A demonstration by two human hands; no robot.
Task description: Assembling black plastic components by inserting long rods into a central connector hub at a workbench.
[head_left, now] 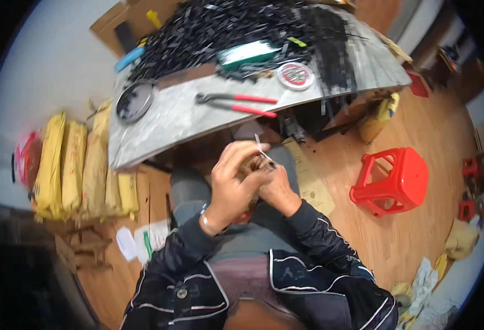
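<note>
My left hand (232,175) and my right hand (279,188) meet above my lap, just off the table's near edge. The left fingers curl over toward the right hand, closed. A thin pale strip (259,143) juts up from between the fingertips, and its lower end runs to the right hand, which is closed too. Motion blur and overlapping fingers hide anything else inside the grip. On the table beyond lie pincers with red handles (243,104). Nearby stands a round white tub (296,75) of small metallic pieces.
The grey table (170,129) carries a heap of black strips (225,27), a green-and-white box (247,54) and a round black dish (134,102). A red plastic stool (393,181) is at the right. Yellow sacks (74,168) lean on the left wall.
</note>
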